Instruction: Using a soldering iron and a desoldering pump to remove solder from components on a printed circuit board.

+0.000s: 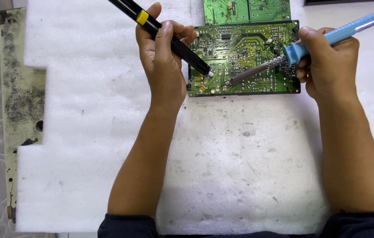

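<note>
Where the two tools meet, a green circuit board [244, 57] lies flat in the upper middle of the frame, solder side up, on a white foam sheet [222, 163]. The left hand [162, 61], at the board's left edge, is closed around a black desoldering pump [169, 37] with a yellow band; its pale tip touches the board near the lower left corner. The right hand [328, 61], at the board's right edge, grips the blue handle of a soldering iron [284, 57], whose metal shaft slants down and left across the board, its tip resting just beside the pump's tip. A second green board [246, 11] sits just above the first, cut off by the top edge. At the left of the frame, a stained, mould-speckled strip [21, 97] of the surface shows beside the foam. Dark sleeves [127, 225] show at the bottom edge.
</note>
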